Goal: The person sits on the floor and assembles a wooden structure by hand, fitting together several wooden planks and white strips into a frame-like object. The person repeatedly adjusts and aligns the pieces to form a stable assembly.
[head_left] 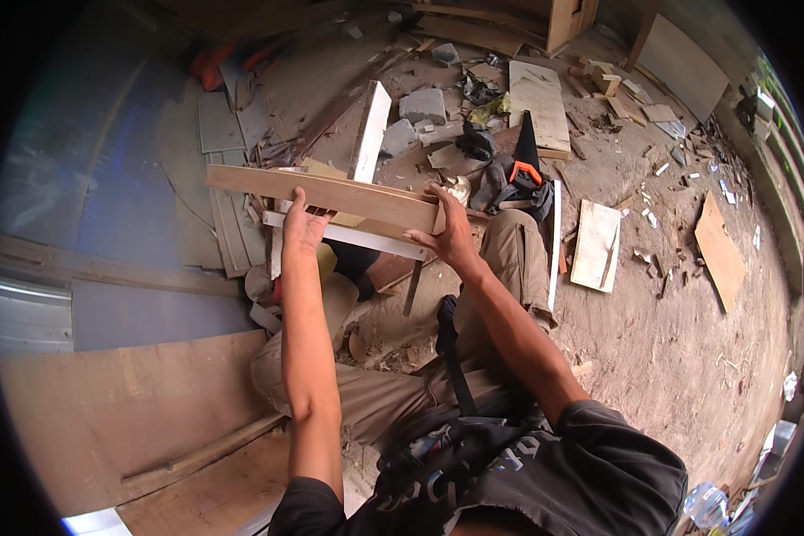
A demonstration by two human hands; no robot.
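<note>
A narrow light-brown wooden board (366, 201) lies crosswise in front of me, over my bent legs. My left hand (305, 225) grips its lower edge left of the middle, thumb against the face and other fingers mostly behind. At the right end, my right hand (448, 234) holds the board between thumb and fingers. Just below it runs a white-edged strip (375, 241); whether it touches the board I cannot tell. A dark thin bar (412, 288) hangs or stands below the strip's right end. Past the board, a white-faced length of wood (369, 134) juts away from me.
A handsaw (526, 161) with black blade and orange-black handle rests beyond my right knee. Concrete chunks (422, 106), a pale panel (539, 107), a short white board (596, 246) and wood scraps litter the dirt floor. Large sheets (134, 402) lie at left; a plastic bottle (707, 506) at lower right.
</note>
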